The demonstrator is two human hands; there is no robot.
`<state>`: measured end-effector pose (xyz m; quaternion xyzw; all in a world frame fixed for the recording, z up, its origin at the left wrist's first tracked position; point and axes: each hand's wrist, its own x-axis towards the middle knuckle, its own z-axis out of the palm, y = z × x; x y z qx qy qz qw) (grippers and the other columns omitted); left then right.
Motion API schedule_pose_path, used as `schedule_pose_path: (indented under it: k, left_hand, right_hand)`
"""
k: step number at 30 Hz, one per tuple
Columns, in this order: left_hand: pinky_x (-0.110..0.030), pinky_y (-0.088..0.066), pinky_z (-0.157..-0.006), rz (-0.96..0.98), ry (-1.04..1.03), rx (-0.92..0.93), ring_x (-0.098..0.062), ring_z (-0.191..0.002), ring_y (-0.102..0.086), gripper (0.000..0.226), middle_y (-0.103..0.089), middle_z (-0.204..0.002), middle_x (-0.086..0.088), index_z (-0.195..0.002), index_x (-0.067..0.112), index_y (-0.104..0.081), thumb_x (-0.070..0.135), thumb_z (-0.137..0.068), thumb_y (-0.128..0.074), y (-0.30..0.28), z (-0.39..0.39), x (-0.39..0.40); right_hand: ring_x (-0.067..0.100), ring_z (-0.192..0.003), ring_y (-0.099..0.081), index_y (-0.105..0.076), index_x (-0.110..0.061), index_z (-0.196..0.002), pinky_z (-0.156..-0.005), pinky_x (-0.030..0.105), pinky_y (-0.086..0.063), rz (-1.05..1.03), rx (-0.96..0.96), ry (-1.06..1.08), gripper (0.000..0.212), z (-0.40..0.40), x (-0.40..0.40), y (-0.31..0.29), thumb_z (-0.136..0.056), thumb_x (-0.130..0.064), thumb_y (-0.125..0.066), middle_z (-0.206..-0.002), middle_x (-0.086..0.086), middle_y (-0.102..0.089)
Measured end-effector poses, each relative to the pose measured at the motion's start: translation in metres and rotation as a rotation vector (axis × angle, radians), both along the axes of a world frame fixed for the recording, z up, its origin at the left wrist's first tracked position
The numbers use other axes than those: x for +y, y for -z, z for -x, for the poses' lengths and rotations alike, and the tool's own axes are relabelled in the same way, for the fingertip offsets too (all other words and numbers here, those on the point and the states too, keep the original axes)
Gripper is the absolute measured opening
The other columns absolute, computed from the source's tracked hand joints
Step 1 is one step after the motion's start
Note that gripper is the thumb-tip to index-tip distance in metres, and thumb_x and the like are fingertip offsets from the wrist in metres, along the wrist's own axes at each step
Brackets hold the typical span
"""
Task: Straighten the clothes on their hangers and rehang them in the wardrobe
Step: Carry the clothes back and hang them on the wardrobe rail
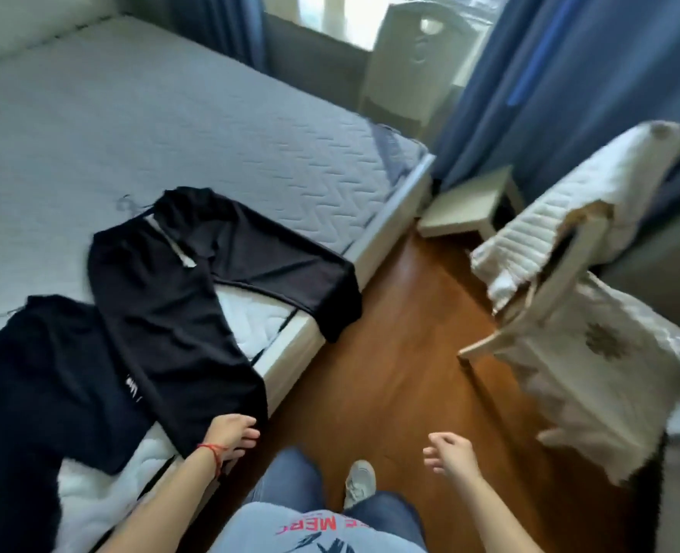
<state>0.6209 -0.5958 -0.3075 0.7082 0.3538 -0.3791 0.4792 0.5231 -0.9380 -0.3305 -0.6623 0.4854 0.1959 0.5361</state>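
Bed (139,125): we see a large grey quilted mattress filling the left and far part of the room, its near corner by our legs. Floor (402,353): brown wood, running along the right side of the bed. Curtains (594,73): blue, far right. Chair (562,281): pale frame, right of the floor strip, draped with a white quilted cover. Black trousers (162,297): spread on the near right edge of the bed, one leg trailing over the edge, waistband at the far end where a thin hanger hook (125,203) shows, blurred. Second black garment (39,377): lying on the bed at near left, partly under the trousers. Small pale stool (466,209): on the floor beyond the bed's foot. Left hand (234,435): resting at the hem of the near trouser leg; we cannot tell whether it grips the cloth. Right hand (448,453): free over the floor, fingers loosely curled, holding nothing.
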Motion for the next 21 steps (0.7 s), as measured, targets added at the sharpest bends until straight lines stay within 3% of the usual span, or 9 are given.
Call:
schedule_pose_path:
  k: [3,9,12,21]
  left_hand:
    - [-0.025,-0.039,-0.058,-0.020,-0.197,0.007,-0.018,-0.066,-0.055,0.009,-0.062,-0.076,-0.007,-0.090,0.011,-0.057,0.015,-0.092,-0.050,0.000,0.001,0.018]
    - [-0.024,-0.041,-0.063,-0.003,-0.492,0.057,-0.022,-0.078,-0.059,0.019,-0.064,-0.091,-0.011,-0.106,0.008,-0.058,0.019,-0.093,-0.048,0.018,-0.005,0.055]
    - [-0.029,-0.043,-0.068,0.022,-0.602,0.073,-0.026,-0.084,-0.060,0.023,-0.065,-0.097,-0.014,-0.109,0.006,-0.058,0.019,-0.093,-0.049,0.028,-0.026,0.069]
    - [-0.023,-0.036,-0.061,0.043,-0.693,-0.026,-0.017,-0.065,-0.053,0.011,-0.060,-0.074,-0.006,-0.083,0.013,-0.055,0.015,-0.092,-0.049,0.019,-0.140,0.089]
  right_hand:
    - [0.016,-0.048,-0.054,-0.059,-0.009,-0.081,-0.045,0.020,-0.038,-0.011,-0.025,-0.183,0.014,-0.079,0.005,-0.009,-0.092,-0.009,-0.050,-0.066,0.009,-0.060]
    - [0.007,-0.031,-0.050,-0.057,-0.012,-0.077,-0.035,0.013,-0.032,-0.044,-0.055,-0.377,0.016,-0.209,0.047,0.010,-0.091,-0.008,-0.051,-0.061,0.010,-0.058]
    - [0.009,-0.033,-0.052,-0.059,-0.011,-0.081,-0.037,0.014,-0.034,-0.041,-0.041,-0.468,0.013,-0.249,0.072,0.015,-0.091,-0.009,-0.051,-0.061,0.009,-0.060]
    - [0.016,-0.044,-0.057,-0.061,-0.012,-0.082,-0.042,0.018,-0.036,0.014,0.001,-0.643,0.012,-0.360,0.099,0.016,-0.090,-0.011,-0.053,-0.061,0.008,-0.063]
